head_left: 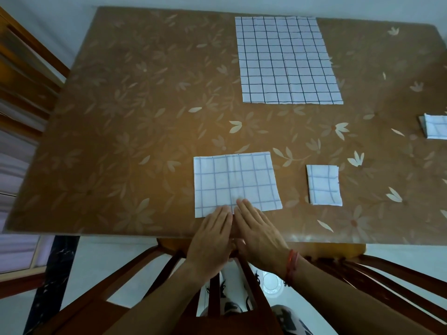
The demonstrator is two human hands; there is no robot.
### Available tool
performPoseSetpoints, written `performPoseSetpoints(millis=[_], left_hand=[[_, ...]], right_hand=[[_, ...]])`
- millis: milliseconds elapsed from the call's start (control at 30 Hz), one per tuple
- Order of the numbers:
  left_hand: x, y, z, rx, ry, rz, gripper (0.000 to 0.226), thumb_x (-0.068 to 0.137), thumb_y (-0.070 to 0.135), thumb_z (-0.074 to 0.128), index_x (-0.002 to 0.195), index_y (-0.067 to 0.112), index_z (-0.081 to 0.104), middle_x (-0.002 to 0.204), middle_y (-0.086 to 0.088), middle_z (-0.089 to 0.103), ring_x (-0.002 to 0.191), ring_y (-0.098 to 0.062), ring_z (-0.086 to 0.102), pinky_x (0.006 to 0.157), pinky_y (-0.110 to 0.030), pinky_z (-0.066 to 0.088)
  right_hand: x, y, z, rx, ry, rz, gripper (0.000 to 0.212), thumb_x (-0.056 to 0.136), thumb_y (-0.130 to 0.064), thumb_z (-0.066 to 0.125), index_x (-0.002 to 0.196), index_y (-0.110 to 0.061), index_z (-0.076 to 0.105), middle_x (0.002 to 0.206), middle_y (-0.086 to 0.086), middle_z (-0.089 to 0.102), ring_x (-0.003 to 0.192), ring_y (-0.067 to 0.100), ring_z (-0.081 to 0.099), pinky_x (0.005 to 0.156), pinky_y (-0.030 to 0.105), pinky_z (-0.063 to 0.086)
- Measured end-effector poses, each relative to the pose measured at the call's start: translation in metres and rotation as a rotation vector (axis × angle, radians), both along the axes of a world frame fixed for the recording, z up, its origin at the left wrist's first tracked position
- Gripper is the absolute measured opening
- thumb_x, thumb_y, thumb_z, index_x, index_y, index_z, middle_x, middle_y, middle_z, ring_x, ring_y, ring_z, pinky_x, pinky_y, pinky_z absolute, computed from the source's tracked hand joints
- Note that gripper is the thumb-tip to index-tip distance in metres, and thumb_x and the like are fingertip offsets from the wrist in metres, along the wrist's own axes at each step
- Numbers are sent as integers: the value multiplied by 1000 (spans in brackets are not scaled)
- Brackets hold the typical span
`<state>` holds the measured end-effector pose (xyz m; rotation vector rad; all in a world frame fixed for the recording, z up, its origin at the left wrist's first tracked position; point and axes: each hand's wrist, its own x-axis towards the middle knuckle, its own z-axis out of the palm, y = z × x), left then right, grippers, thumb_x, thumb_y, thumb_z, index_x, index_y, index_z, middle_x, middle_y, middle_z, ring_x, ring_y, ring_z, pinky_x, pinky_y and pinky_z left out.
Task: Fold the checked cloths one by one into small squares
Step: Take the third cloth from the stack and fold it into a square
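A partly folded white checked cloth (235, 181) lies flat near the table's front edge. My left hand (210, 238) and my right hand (260, 234) lie side by side with straight fingers, their fingertips pressing on the cloth's near edge at its middle. To the right of it sits a small folded square cloth (324, 184). An unfolded checked cloth (287, 61) is spread out at the far side of the table. Another folded cloth (436, 129) shows partly at the right edge of the view.
The brown table (133, 129) has a glossy leaf-patterned cover. A wooden chair back (217, 274) stands below my hands at the table's front edge. Another wooden chair (24, 68) is at the left side.
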<state>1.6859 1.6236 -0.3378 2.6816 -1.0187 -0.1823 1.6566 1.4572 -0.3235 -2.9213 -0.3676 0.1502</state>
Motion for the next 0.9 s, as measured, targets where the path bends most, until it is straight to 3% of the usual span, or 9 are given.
performPoseSetpoints(millis=[167,367,600,900], left_hand=[[2,1,-3,81,59,22,61,94,33,27,145,-1,31,152,-18,35,142,-29,31,112,-45,35],[0,2,-8,152,115,34,63,97,30,34,151,5,13,160,-13,13,149,-25,8,119,-45,21],[-1,11,-7,164,125,102,61,96,34,26,146,1,32,154,-16,30,144,-27,27,112,-44,35],[-7,34,-9,226,126,216,67,94,40,20,151,4,22,160,-12,14,148,-24,12,116,-42,20]], right_hand=[[-2,2,-12,-81,90,22,67,96,-44,40,143,4,40,152,22,34,143,33,30,108,48,40],[-5,6,-12,-81,149,5,67,96,-46,38,148,-4,34,156,20,27,144,34,25,110,50,38],[-6,3,-12,-127,208,-14,72,94,-47,42,144,5,36,155,23,28,143,36,29,108,51,40],[-21,-36,-5,-198,233,-127,80,91,-54,30,147,3,33,156,21,25,144,34,27,113,51,33]])
